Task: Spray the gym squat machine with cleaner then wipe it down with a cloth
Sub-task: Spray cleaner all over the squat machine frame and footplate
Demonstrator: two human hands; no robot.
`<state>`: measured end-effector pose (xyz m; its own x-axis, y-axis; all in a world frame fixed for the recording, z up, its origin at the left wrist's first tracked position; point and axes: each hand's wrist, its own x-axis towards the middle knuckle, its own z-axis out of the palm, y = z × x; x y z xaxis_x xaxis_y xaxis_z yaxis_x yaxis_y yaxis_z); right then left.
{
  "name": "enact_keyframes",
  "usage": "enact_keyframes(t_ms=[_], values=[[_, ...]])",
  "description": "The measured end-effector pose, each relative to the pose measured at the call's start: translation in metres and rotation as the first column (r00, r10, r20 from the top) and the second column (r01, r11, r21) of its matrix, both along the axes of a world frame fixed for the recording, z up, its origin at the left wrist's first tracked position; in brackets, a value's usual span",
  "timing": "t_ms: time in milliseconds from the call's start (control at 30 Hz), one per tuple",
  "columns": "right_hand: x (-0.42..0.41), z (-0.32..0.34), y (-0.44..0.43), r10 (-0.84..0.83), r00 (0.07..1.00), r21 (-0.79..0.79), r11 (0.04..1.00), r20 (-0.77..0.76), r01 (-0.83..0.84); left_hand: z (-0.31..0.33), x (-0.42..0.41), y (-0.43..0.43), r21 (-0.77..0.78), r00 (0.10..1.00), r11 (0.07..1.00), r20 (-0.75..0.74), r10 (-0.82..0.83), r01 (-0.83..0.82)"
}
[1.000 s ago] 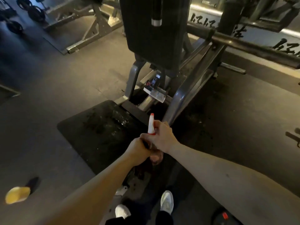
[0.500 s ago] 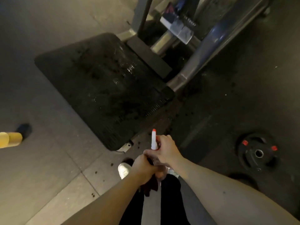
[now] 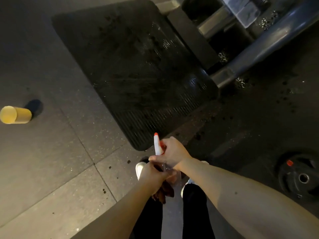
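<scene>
- The spray bottle (image 3: pixel 158 145) was held near the body, nozzle pointing far towards the near edge of the footplate (image 3: pixel 138 75).
- The right hand (image 3: pixel 174 152) was curled round the sprayer head. The left hand (image 3: pixel 152 173) was clamped on the clear body below it.
- A dark brownish cloth (image 3: pixel 164 193) hung under the left hand. Whether it was in that same grip could not be told.
- The bottle looked light and stiff, probably slick if wet. The neck under the trigger seemed the surest hold.
- The cloth looked soft and limp, best bunched in the palm for wiping.
- The ribbed black footplate glistened with droplets, so it would likely be slippery underfoot.
- The machine's frame rail (image 3: pixel 269 44) ran far right, with wet specks on the floor (image 3: pixel 51 169) around it.
- A yellow cup (image 3: pixel 15 115) stood well apart at left and a weight plate (image 3: pixel 301 178) lay near right. Neither blocked the footplate.
</scene>
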<state>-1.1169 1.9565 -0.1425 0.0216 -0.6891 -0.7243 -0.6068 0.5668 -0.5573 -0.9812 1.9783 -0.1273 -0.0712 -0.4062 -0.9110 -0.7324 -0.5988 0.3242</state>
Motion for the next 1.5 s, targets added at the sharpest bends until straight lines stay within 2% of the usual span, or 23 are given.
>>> enact_keyframes(t_ms=[100, 433, 567, 767, 1000, 1100, 1200, 1500], values=[[0.011, 0.004, -0.018, 0.036, 0.999, -0.059, 0.998, 0.040, -0.034, 0.000, 0.013, -0.009, -0.057, 0.999, 0.997, 0.011, 0.050, -0.049], [0.043, 0.016, -0.096, 0.081, 0.997, -0.133, 0.988, -0.008, -0.081, 0.007, 0.045, -0.071, -0.160, 0.973, 0.960, -0.076, 0.218, -0.228], [0.060, 0.026, -0.136, 0.130, 0.984, -0.132, 0.980, -0.121, -0.146, 0.013, 0.057, -0.103, -0.177, 0.962, 0.951, -0.151, 0.227, -0.252], [0.075, 0.036, -0.175, 0.133, 0.987, -0.177, 0.973, -0.089, -0.147, 0.021, 0.077, -0.142, -0.242, 0.963, 0.939, -0.168, 0.209, -0.246], [0.071, 0.044, -0.203, 0.082, 0.992, -0.232, 0.967, -0.095, -0.103, 0.027, 0.078, -0.175, -0.242, 0.956, 0.942, -0.240, 0.172, -0.230], [0.055, 0.041, -0.197, 0.020, 0.999, -0.197, 0.980, -0.048, -0.029, 0.024, 0.062, -0.176, -0.253, 0.975, 0.953, -0.187, 0.123, -0.168], [0.024, 0.032, -0.177, 0.025, 0.999, -0.198, 0.980, -0.027, -0.030, 0.017, 0.034, -0.165, -0.259, 0.982, 0.958, -0.169, 0.083, -0.125], [-0.108, 0.007, -0.115, -0.064, 0.988, -0.110, 0.993, -0.143, 0.048, -0.020, -0.102, -0.116, -0.174, 0.976, 0.983, -0.215, 0.020, -0.058]])
